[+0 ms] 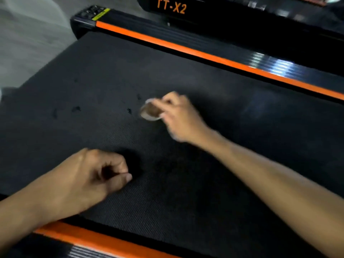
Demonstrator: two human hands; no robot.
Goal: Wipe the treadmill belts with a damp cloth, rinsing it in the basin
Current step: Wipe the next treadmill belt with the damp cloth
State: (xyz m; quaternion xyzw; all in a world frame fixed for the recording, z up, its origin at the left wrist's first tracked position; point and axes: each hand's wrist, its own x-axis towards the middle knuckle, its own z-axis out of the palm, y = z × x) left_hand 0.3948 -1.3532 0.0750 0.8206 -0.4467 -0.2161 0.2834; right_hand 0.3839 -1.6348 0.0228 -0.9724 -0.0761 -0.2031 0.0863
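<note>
Right hand (178, 116) pinching a small round blurred pale object (150, 111) above the ribbed matte black belt (186, 192), left hand (96, 172) fisted, empty, resting on belt, glossy orange side rail (186, 51), no cloth or basin visible

floor (28, 38): pale grey, blurred | neighbouring machine (242, 8): black, orange "TT-X2"

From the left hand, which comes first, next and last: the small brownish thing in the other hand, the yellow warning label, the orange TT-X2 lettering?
1. Small brownish blurred object, gripped by the right hand over the black belt, just beyond the left hand.
2. Yellow warning label, far-left corner of the frame.
3. Orange TT-X2 lettering, top edge; close to the label's range, barely farther.
</note>
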